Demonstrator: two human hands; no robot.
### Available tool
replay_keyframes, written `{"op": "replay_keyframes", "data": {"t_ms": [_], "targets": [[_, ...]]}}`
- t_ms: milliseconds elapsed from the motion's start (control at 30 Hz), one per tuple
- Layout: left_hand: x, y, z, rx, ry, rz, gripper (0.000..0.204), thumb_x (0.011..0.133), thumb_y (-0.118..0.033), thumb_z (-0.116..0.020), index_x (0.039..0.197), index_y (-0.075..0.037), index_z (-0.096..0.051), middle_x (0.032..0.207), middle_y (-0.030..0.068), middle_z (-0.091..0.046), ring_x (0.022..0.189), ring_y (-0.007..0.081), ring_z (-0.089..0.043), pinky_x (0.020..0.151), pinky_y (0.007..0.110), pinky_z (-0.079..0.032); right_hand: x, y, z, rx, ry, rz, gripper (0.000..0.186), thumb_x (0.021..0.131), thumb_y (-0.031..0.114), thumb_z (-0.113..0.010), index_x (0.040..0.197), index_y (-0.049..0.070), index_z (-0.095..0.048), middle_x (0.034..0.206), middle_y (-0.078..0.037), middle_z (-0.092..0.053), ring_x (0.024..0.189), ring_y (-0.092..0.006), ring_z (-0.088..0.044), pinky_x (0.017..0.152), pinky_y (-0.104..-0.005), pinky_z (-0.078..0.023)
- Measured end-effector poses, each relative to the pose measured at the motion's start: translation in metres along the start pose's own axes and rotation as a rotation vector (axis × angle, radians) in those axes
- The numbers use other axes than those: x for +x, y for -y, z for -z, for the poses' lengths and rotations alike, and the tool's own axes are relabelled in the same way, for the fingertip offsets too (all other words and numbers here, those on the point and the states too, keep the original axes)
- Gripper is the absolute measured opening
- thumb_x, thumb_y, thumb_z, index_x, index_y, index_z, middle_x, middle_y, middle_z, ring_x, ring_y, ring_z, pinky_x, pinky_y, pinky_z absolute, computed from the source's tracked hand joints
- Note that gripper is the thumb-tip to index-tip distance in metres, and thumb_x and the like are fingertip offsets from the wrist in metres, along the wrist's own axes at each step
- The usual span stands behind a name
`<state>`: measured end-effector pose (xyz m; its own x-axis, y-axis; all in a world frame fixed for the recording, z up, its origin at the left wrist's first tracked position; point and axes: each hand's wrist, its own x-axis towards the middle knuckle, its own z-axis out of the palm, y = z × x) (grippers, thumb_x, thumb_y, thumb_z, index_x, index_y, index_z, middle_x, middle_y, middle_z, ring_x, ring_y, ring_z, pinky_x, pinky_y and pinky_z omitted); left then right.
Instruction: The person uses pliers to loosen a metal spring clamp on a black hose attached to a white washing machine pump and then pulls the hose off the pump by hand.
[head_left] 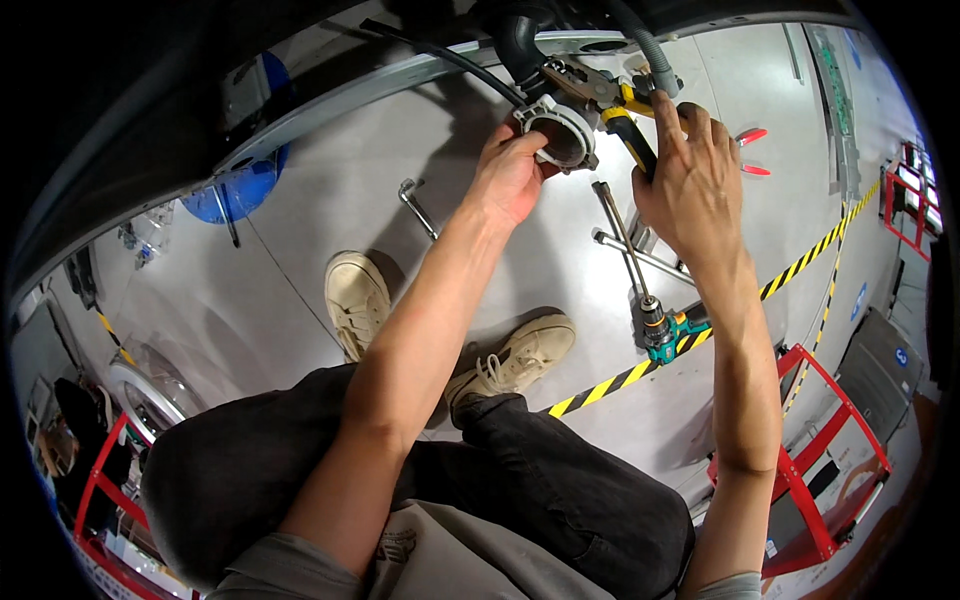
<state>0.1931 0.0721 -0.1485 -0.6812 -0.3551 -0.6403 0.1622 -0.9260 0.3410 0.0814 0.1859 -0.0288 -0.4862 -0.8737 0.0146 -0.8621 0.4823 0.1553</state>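
Note:
My left hand (510,175) grips a round pale ring fitting (576,127) with a dark opening, its thumb at the ring's edge. Above it a black elbow hose (515,45) hangs from the dark body overhead, with a thin black hose (470,65) alongside. My right hand (688,180) is closed on pliers (625,135) with yellow and black handles, whose metal jaws lie over the hose joint just above the ring. A grey corrugated hose (650,45) comes down just above my right fingers.
A teal drill (664,338) with a long bit, wrenches (415,205), red-handled tools (755,168) and striped tape (805,258) lie on the floor (280,300). A metal rail (365,82) crosses overhead. A blue round object (240,195) is at left; red frames (810,460) stand at both sides.

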Motion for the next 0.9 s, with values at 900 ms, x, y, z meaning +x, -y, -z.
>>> {"op": "replay_keyframes", "data": {"t_ms": [900], "targets": [[0.016, 0.012, -0.013, 0.673, -0.289, -0.405, 0.028, 0.079, 0.007, -0.053, 0.105, 0.007, -0.063, 0.096, 0.0185, -0.07, 0.09, 0.0259, -0.069, 0.081, 0.033, -0.052, 0.013, -0.002, 0.021, 0.048, 0.202, -0.017, 0.049, 0.075, 0.01, -0.065, 0.123, 0.003, -0.059, 0.096, -0.019, -0.065, 0.079, -0.0337, -0.068, 0.069, -0.0404, -0.057]]}}
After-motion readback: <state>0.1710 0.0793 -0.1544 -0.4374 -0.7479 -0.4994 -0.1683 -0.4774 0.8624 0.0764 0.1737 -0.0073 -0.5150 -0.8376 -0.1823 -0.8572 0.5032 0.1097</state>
